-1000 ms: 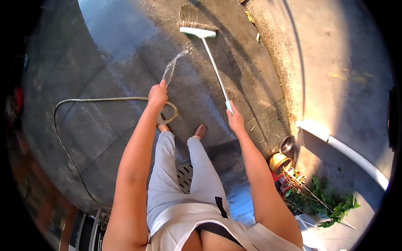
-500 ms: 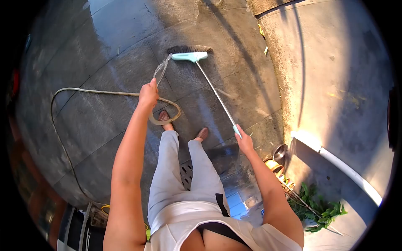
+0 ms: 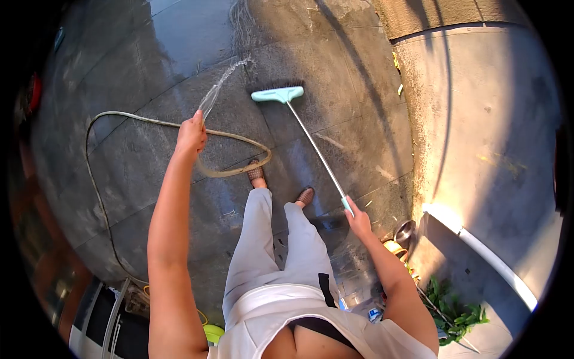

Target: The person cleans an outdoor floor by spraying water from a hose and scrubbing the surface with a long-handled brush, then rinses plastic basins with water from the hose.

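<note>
In my left hand (image 3: 192, 135) is the end of a garden hose (image 3: 233, 137), gripped with the fingers closed round it. Water (image 3: 219, 85) sprays forward from it onto the paving just left of the broom head. The hose loops near my feet and trails away to the left. My right hand (image 3: 357, 219) is closed on the grip at the near end of a broom (image 3: 315, 148). Its pale turquoise head (image 3: 277, 94) lies on the ground ahead, dark bristles pointing away from me.
Grey paving (image 3: 149, 197) is partly wet, with a shiny patch at the upper left. A raised concrete ledge (image 3: 472, 137) runs along the right. A white pipe (image 3: 496, 269), a metal pot (image 3: 405, 232) and a leafy plant (image 3: 457, 314) are at the lower right.
My left hand has swung left with the hose, and the water jet now lands farther from the broom. The broom head has come slightly nearer to me.
</note>
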Tool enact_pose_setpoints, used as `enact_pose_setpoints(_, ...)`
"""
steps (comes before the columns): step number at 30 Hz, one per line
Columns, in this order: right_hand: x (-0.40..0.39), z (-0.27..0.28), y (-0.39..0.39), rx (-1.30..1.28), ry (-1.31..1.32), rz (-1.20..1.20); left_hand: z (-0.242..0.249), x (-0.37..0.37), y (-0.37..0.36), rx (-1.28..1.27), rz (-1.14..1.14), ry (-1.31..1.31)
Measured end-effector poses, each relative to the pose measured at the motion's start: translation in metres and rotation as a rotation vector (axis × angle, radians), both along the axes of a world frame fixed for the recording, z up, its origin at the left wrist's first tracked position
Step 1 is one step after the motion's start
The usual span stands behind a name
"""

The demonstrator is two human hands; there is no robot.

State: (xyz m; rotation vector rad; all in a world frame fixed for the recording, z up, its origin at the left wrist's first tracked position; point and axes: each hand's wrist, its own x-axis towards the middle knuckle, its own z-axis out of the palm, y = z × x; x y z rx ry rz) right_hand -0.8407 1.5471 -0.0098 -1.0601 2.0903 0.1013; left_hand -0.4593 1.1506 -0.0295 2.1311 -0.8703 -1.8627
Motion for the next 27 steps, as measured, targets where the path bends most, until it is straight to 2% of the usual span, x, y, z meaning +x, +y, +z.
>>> enact_pose_setpoints(3,-0.008,0.046,0.078,0.095,-0.027,0.062,-0.003,0.025,0.0,-0.012,0.016,-0.024)
enact_pose_setpoints(5,-0.012,0.047,0.082,0.145,0.014,0.11,-0.003,0.036,-0.001,0.02,0.054,-0.038)
enact_pose_setpoints(8,-0.01,0.021,0.045,0.188,0.088,0.11,-0.001,0.05,-0.005,0.024,0.068,-0.045)
enact_pose_setpoints(11,0.016,-0.029,-0.044,0.101,0.055,0.049,-0.006,0.059,-0.01,-0.015,0.043,-0.069)
enact_pose_setpoints(15,0.064,-0.109,-0.207,-0.092,-0.055,0.012,-0.007,0.073,-0.025,-0.046,0.047,-0.062)
enact_pose_setpoints(18,0.103,-0.111,-0.307,-0.199,-0.083,0.035,0.004,0.083,-0.046,-0.043,0.049,-0.082)
enact_pose_setpoints(21,0.113,-0.087,-0.311,-0.171,-0.158,-0.019,0.023,0.092,-0.069,-0.073,0.03,-0.099)
enact_pose_setpoints(23,0.088,-0.076,-0.254,-0.292,-0.192,-0.015,0.031,0.105,-0.084,-0.08,-0.009,-0.093)
enact_pose_setpoints(24,0.077,-0.046,-0.226,-0.172,-0.192,-0.054,0.036,0.111,-0.092,-0.089,-0.023,-0.091)
enact_pose_setpoints(27,0.034,0.022,-0.117,-0.115,-0.156,-0.032,0.052,0.123,-0.113,-0.11,-0.063,-0.133)
